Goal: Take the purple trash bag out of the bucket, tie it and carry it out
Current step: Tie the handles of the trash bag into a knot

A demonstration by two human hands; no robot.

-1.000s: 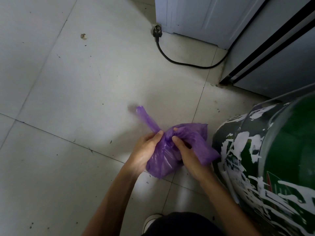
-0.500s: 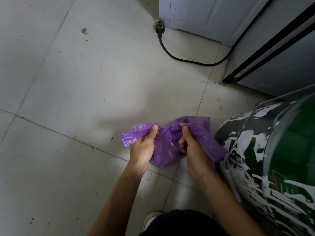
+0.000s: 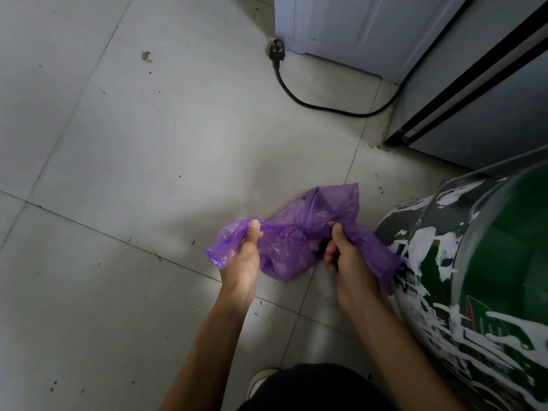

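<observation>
Hands meet low over the tiled floor (image 3: 124, 161) in the head view, both forearms reaching forward and down from the bottom edge. The left hand (image 3: 241, 262) is curled round one twisted end of the purple bag (image 3: 292, 247). Its thumb lies on top of the plastic and points away from the person, and the loose, frilled edge spills out to the left of the fist. The right hand (image 3: 348, 259) grips the other end, fingers folded under and thumb pressed on top. That flap drapes past the hand toward the bucket (image 3: 474, 277).

Between the two fists the plastic is crossed into a twist. The full body of the bag bulges just below it, close to the tiles; whether it touches them cannot be told. The bag is outside the bucket, just to its left.

The bucket is green and streaked with white paint, and it fills the right edge. Farther off, a black cable (image 3: 299, 96) with a plug (image 3: 277, 51) lies beside a white cabinet (image 3: 355, 31). The toe of a white shoe (image 3: 261, 381) shows between the forearms.
</observation>
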